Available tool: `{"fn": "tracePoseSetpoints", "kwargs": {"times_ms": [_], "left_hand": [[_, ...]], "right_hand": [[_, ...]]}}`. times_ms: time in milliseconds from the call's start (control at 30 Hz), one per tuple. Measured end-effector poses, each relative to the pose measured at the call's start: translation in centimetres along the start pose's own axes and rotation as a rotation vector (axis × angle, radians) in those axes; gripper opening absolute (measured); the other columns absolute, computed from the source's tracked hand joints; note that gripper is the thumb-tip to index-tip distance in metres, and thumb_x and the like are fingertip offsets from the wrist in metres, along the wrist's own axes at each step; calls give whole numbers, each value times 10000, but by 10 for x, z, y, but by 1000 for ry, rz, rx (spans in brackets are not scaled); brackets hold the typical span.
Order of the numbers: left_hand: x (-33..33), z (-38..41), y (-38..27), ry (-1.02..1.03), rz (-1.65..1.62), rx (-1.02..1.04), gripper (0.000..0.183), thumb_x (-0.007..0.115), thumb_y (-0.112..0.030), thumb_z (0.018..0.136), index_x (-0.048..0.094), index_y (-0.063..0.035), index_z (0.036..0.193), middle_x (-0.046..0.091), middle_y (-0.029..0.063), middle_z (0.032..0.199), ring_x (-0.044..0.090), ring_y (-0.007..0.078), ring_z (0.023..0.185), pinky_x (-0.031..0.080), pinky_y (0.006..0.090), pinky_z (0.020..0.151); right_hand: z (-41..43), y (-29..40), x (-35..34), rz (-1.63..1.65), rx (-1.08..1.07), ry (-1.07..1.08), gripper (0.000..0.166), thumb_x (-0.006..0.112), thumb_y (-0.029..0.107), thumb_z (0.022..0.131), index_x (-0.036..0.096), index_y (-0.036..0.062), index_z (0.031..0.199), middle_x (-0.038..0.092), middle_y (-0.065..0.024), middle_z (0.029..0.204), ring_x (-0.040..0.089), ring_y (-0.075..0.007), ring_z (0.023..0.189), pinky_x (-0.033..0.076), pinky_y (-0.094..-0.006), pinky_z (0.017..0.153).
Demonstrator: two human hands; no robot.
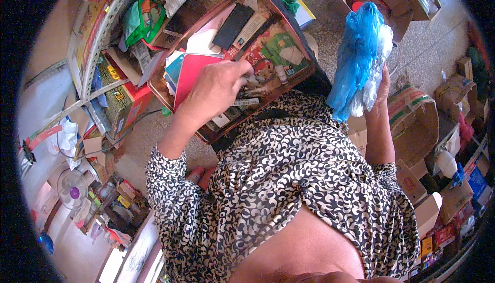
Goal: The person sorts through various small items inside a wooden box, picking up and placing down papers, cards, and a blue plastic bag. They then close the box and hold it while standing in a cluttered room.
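A shallow rectangular tray [285, 23] with a brownish rim lies tilted before me, filled with papers and small items. My left hand [220, 85] reaches over it, fingers curled down among the contents beside a red booklet [193, 72]. Its fingertips are hidden, so a grasp cannot be made out. Also inside the tray are a flat black case [233, 26], a narrow printed box [250, 30] and a small white bottle [281, 74]. Off to the right, my right hand [382, 89] holds up a bunch of crumpled blue plastic bags [357, 58] together with clear-white plastic bags [381, 66].
An open carton [390, 16] with red-lidded jars stands at the upper right. More cardboard boxes [415, 124] line the right side. Leftward are a metal shelf frame [87, 62], a green packet [145, 20] and a fan [73, 190]. A dark cable [133, 122] runs near the floor.
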State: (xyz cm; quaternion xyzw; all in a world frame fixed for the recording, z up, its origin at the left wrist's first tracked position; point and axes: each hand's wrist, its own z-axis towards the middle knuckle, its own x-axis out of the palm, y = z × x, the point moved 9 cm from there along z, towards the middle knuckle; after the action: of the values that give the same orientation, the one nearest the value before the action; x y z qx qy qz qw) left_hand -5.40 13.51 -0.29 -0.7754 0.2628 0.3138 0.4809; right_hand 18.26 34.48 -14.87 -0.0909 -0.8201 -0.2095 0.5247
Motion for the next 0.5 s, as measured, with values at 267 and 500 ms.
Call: {"fn": "tracePoseSetpoints", "kwargs": {"times_ms": [267, 500], "left_hand": [[-35, 8, 1, -229, 88, -21, 210, 617, -56, 842, 609, -46, 1051, 657, 162, 963, 637, 337, 939, 505, 386, 800], [-54, 17, -9, -389, 137, 101, 158, 607, -59, 836, 616, -53, 993, 658, 140, 908, 632, 335, 868, 500, 412, 755]], "right_hand": [[-1, -1, 10, -47, -24, -84, 571, 649, 351, 861, 468, 59, 1318, 598, -168, 1224, 599, -326, 1089, 471, -511, 973], [-6, 2, -1, -64, -45, -138, 571, 647, 350, 863, 468, 53, 1316, 606, -166, 1212, 603, -327, 1082, 469, -511, 975]]}}
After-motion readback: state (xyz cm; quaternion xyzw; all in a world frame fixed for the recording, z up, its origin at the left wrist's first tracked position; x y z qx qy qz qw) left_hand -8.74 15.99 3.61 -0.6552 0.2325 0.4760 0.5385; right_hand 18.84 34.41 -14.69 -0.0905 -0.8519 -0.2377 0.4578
